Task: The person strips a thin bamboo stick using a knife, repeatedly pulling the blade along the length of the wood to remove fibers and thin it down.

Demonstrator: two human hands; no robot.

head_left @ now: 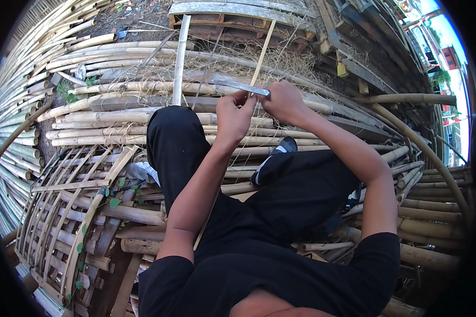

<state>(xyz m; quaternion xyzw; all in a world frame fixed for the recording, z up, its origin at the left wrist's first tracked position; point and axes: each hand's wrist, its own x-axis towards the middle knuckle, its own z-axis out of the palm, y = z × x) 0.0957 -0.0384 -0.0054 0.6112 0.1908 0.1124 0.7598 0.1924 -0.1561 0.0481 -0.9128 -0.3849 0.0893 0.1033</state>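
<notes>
A long, thin bamboo strip [263, 53] slants across in front of me, with its far end pointing up and away. My left hand [235, 117] is closed in a pinch on it, thumb and fingertips together. My right hand [283, 101] is wrapped round a knife whose handle is hidden in the fist. The knife's grey blade [237, 85] points left and lies across the strip, just above my left fingertips. Below the hands, the strip runs down past my left forearm toward my lap. Contact between the edge and the strip is too small to make out.
Bamboo poles [127, 87] lie in layers under and around me. A wider pale slat [181, 61] stands by my left knee. At the left is a woven bamboo frame [63, 211]; wooden pallets [243, 21] sit ahead. A bent pole [428, 142] curves at the right.
</notes>
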